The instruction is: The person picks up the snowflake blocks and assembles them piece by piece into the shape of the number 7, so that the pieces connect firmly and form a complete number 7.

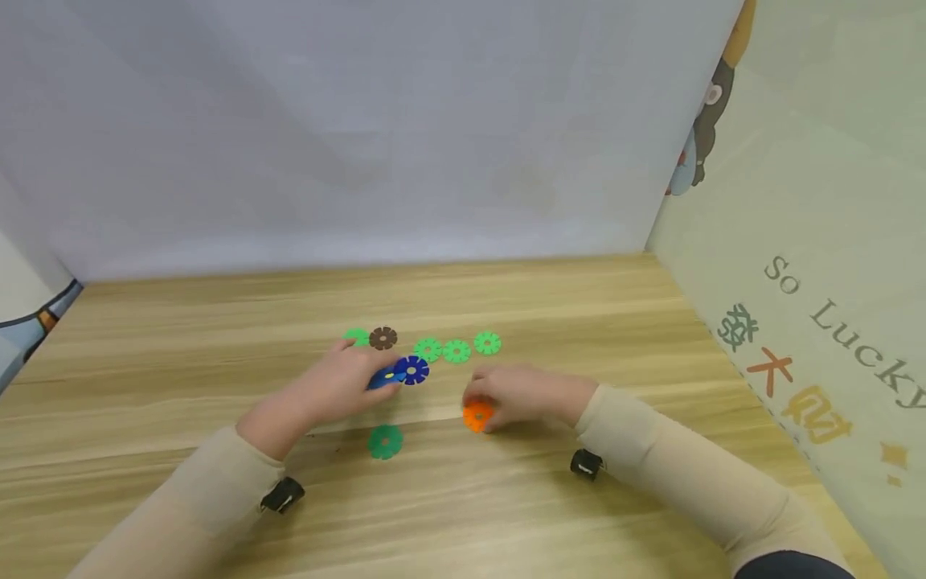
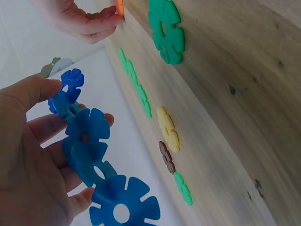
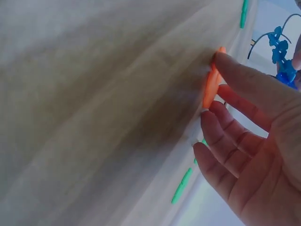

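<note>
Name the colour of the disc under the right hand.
Orange disc, touched by the right hand; clearest in the head view.

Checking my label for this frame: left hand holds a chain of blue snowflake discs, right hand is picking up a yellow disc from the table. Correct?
Not quite. The disc at the right hand is orange, not yellow; the head view and the right wrist view both show it. The rest stands: the left hand holds the chain of blue discs, clear in the left wrist view.
</note>
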`<state>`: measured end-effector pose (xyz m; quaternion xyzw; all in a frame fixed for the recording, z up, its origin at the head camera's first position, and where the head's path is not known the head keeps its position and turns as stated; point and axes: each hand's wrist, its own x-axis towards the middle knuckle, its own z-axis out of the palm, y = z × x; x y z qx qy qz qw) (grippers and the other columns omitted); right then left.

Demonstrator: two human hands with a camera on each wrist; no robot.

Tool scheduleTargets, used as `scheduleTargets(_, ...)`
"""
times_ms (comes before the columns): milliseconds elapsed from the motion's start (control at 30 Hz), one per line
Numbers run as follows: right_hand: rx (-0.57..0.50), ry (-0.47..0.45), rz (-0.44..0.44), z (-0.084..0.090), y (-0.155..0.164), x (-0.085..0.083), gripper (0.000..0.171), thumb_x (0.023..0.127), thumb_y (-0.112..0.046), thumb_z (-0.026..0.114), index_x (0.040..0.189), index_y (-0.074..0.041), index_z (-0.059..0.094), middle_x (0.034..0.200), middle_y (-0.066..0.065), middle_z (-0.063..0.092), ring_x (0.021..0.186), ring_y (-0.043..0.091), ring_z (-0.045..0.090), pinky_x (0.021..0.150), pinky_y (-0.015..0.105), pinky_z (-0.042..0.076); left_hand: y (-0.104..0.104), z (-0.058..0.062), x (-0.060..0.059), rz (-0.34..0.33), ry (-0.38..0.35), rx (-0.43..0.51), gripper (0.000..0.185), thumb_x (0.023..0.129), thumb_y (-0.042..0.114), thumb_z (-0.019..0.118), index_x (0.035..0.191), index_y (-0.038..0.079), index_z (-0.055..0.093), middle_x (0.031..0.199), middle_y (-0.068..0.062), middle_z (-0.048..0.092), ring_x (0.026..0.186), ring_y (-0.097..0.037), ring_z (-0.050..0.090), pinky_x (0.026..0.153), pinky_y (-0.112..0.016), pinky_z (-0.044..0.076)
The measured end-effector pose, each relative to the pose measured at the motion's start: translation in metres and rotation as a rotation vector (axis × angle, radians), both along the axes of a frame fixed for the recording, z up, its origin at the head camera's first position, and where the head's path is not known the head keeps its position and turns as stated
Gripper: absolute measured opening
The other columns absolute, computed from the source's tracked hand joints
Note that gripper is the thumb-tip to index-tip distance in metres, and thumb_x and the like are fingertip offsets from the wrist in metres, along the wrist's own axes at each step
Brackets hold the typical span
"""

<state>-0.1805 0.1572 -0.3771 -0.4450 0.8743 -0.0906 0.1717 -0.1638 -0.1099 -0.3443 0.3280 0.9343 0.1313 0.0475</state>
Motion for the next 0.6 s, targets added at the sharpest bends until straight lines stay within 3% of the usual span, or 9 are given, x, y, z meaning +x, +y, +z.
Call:
scheduleTargets(100,-0.016,0.029,0.016,0.0021,-0.0017,-0.0018,0.03,0.077,-0.023,0.076,0.102,-0.01,0.064,0.093,-0.003,0.054,0.081,0.011,0.05,0.076,0.023,0.045,-0.0006,0.0018,-0.0003,0.016,0.044,-0.037,0.043,0.092,0.028,0.056,0.125,-0.001,0.056,0.118,-0.015,0.061,0.112,-0.031,0.056,0.104,-0.057,0.025)
scheduleTargets(200,-0.052,-0.023,-0.03,-0.0018,-0.0028,-0.0001,0.026,0.077,-0.019,0.076,0.096,-0.01,0.063,0.091,-0.003,0.051,0.08,0.011,0.049,0.074,0.022,0.045,0.0005,-0.0007,0.0031,0.027,0.075,-0.049,0.043,0.093,0.028,0.053,0.125,-0.001,0.055,0.117,-0.016,0.061,0.111,-0.03,0.056,0.103,-0.055,0.027)
scheduleTargets(433,-0.022,-0.127,-0.131,0.0033,-0.0043,-0.0031,0.041,0.075,-0.017,0.078,0.109,-0.003,0.061,0.102,0.003,0.056,0.091,0.016,0.052,0.084,0.028,0.045,0.0038,-0.0027,0.0073,0.035,0.111,-0.047,0.041,0.093,0.027,0.05,0.125,0.001,0.053,0.117,-0.015,0.061,0.113,-0.029,0.054,0.104,-0.055,0.026)
scheduleTargets(600,-0.052,-0.107,-0.129,0.0054,-0.0049,-0.0038,0.02,0.079,-0.017,0.075,0.092,-0.009,0.061,0.09,-0.003,0.053,0.08,0.011,0.048,0.074,0.025,0.044,0.004,-0.0042,0.0083,0.05,0.108,-0.046,0.045,0.093,0.029,0.048,0.126,-0.002,0.053,0.121,-0.015,0.059,0.116,-0.028,0.052,0.105,-0.054,0.026)
